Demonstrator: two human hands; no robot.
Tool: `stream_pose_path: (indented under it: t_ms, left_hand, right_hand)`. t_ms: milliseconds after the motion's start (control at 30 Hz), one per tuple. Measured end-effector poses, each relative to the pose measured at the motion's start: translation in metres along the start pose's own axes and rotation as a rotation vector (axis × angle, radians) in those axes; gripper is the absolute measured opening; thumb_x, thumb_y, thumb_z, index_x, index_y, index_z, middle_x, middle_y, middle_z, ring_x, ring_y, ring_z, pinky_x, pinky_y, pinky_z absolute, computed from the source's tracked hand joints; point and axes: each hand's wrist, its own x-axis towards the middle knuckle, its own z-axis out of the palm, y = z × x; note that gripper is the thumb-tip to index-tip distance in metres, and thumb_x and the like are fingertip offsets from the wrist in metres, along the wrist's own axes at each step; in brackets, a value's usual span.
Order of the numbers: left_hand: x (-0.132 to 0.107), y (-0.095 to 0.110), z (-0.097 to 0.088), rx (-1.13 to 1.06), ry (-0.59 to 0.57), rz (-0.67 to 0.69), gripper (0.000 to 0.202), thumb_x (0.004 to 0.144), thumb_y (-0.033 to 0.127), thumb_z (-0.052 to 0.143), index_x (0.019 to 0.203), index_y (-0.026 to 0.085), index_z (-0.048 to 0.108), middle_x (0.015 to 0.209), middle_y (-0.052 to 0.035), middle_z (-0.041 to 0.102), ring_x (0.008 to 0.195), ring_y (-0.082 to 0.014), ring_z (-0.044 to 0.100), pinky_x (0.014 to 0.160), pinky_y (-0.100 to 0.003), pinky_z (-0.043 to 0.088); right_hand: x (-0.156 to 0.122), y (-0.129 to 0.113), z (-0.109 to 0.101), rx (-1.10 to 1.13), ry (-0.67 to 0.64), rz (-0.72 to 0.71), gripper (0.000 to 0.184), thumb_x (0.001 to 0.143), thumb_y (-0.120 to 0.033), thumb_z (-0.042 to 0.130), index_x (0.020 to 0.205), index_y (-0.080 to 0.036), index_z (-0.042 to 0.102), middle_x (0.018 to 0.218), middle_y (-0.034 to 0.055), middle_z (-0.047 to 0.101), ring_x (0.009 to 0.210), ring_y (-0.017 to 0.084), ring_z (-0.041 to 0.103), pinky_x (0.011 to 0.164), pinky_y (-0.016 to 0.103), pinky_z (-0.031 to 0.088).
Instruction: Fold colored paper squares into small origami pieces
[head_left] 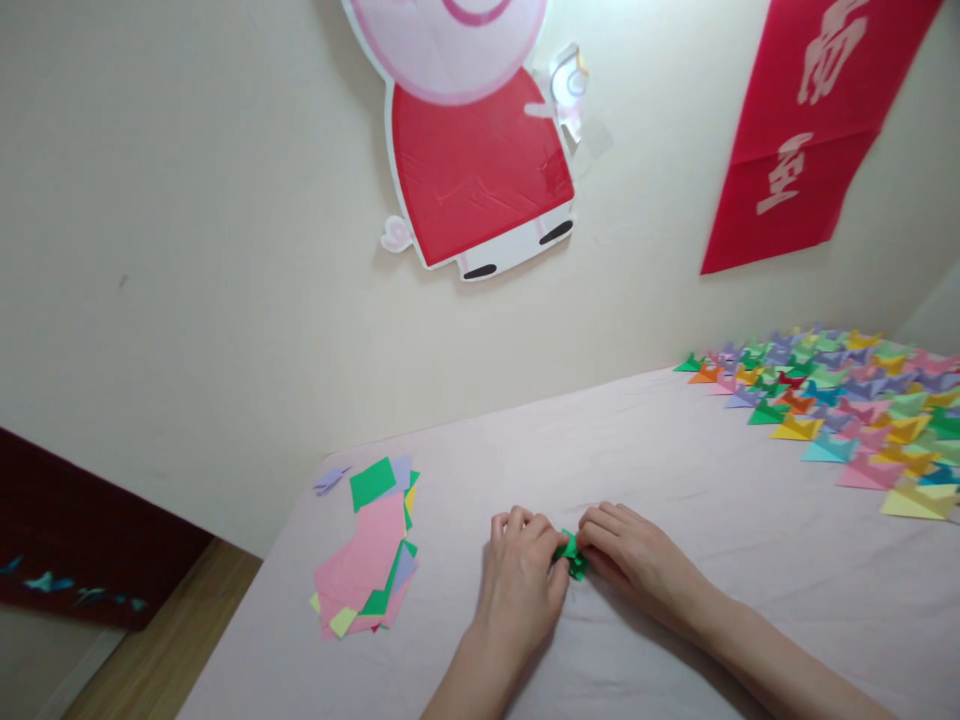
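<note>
Between my two hands is a small piece of green folded paper (572, 560), just above or on the pale tablecloth. My left hand (521, 565) pinches its left side between thumb and fingers. From the other side, the closed fingers of my right hand (628, 548) grip its right edge. Parts of the paper are covered by my fingertips, so its full shape does not show.
Loose coloured paper sheets (367, 545) lie in an untidy pile at the left, with small purple pieces (328, 481) behind. Rows of folded paper figures (862, 400) fill the table's far right. A wall (225, 250) with a cartoon cutout (480, 165) and red banner (814, 140) rises behind.
</note>
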Motion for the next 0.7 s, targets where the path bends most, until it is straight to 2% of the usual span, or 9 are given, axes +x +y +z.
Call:
stream_pose_path:
  t_ms: [100, 200, 333, 567, 700]
  left_hand:
    - [0.001, -0.001, 0.006, 0.036, 0.026, 0.016, 0.019, 0.084, 0.005, 0.056, 0.089, 0.022, 0.064, 0.095, -0.0022, 0.065, 0.096, -0.0235, 0.05, 0.085, -0.04, 0.036]
    - [0.003, -0.001, 0.013, 0.084, 0.06, 0.026, 0.016, 0.084, 0.005, 0.058, 0.086, 0.02, 0.061, 0.093, -0.0032, 0.063, 0.094, -0.0237, 0.049, 0.084, -0.04, 0.037]
    - [0.009, -0.002, 0.02, 0.13, 0.097, 0.033, 0.011, 0.087, 0.011, 0.063, 0.081, 0.019, 0.058, 0.091, -0.0036, 0.061, 0.092, -0.0241, 0.049, 0.081, -0.039, 0.038]
    - [0.014, -0.004, 0.025, 0.073, 0.104, 0.051, 0.013, 0.086, 0.013, 0.068, 0.08, 0.019, 0.058, 0.089, -0.0025, 0.061, 0.091, -0.0232, 0.049, 0.079, -0.037, 0.037]
    - [0.015, -0.007, 0.027, 0.034, 0.106, 0.011, 0.014, 0.088, 0.016, 0.067, 0.078, 0.019, 0.058, 0.086, -0.0022, 0.062, 0.089, -0.0222, 0.051, 0.078, -0.036, 0.037]
  right_hand:
    - [-0.001, 0.001, -0.004, 0.057, -0.026, 0.037, 0.015, 0.09, -0.01, 0.053, 0.085, -0.021, 0.063, 0.089, 0.0041, 0.064, 0.084, 0.021, 0.055, 0.075, 0.032, 0.044]
    - [-0.003, 0.005, -0.008, 0.146, -0.011, 0.059, 0.022, 0.088, -0.006, 0.05, 0.09, -0.022, 0.065, 0.094, 0.0048, 0.065, 0.09, 0.021, 0.055, 0.08, 0.034, 0.045]
    - [-0.003, 0.013, -0.008, 0.2, -0.003, 0.104, 0.025, 0.092, -0.01, 0.046, 0.087, -0.023, 0.067, 0.089, 0.0049, 0.065, 0.088, 0.021, 0.055, 0.079, 0.035, 0.045]
    - [0.006, 0.02, -0.006, 0.262, -0.038, 0.192, 0.016, 0.09, -0.019, 0.057, 0.079, -0.023, 0.066, 0.081, 0.0023, 0.064, 0.084, 0.021, 0.054, 0.078, 0.034, 0.043]
    - [0.014, 0.018, -0.009, 0.256, -0.096, 0.223, 0.013, 0.088, -0.02, 0.061, 0.076, -0.022, 0.065, 0.079, 0.0019, 0.063, 0.082, 0.021, 0.053, 0.078, 0.034, 0.042]
